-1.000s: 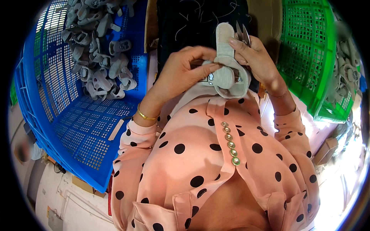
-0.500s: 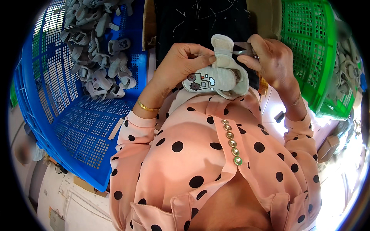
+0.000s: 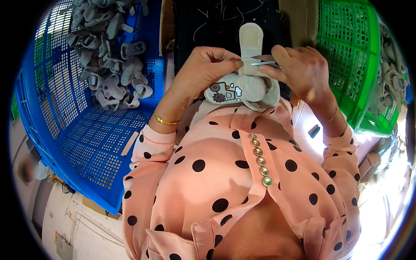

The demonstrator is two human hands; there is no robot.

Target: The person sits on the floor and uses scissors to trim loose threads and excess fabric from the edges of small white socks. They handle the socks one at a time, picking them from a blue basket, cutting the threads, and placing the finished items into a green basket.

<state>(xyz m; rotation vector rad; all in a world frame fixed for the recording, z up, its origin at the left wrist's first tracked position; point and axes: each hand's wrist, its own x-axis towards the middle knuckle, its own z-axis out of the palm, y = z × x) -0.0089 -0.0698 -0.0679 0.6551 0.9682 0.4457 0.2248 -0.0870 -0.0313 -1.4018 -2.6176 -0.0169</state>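
My left hand [image 3: 205, 68] pinches a pale grey child's shoe upper [image 3: 251, 89] between thumb and fingers, at the base of its strap. A tractor picture decorates the upper's toe, which lies to the left. The strap [image 3: 251, 39] stands out straight, away from me. In my closed right hand [image 3: 303, 71] is a pair of thread snips [image 3: 265, 60]. Their two blades are parted and point left, over the strap's right edge near its base. Whether they touch the fabric I cannot tell.
To the left stands a blue plastic basket [image 3: 93, 149] with many grey shoe uppers [image 3: 113, 89] heaped at its far end. A green basket [image 3: 346, 56] is on the right, with more grey pieces [image 3: 385, 82] beyond its wall. Cardboard [image 3: 297, 21] edges show behind my lap.
The strap was bent and is now straightened out away from me. My right hand has moved left, bringing the snips' blades across the strap. My left hand keeps its pinch.
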